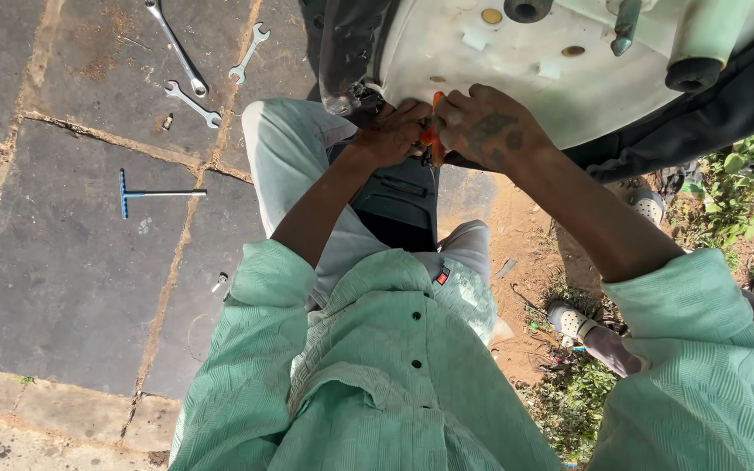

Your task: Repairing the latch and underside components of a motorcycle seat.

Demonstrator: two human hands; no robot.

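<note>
While both hands meet at the lower edge of the white panel (517, 78), the right hand (490, 129) closes its grip on an orange-handled tool (435, 131), held upright against the panel. The left hand (392, 133) curls beside it, apparently steadying; what it grips cannot be told. Spanners (192, 103) and a T-wrench (146, 193) lie apart on the paving (54, 262), within reach.

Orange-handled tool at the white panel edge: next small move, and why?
Probably a short turn of the orange-handled tool with the right hand, while the left hand steadies it. Both hands are closed around it at the lower edge of the white panel. Its tip is hidden behind the fingers, so what it engages cannot be told.
</note>
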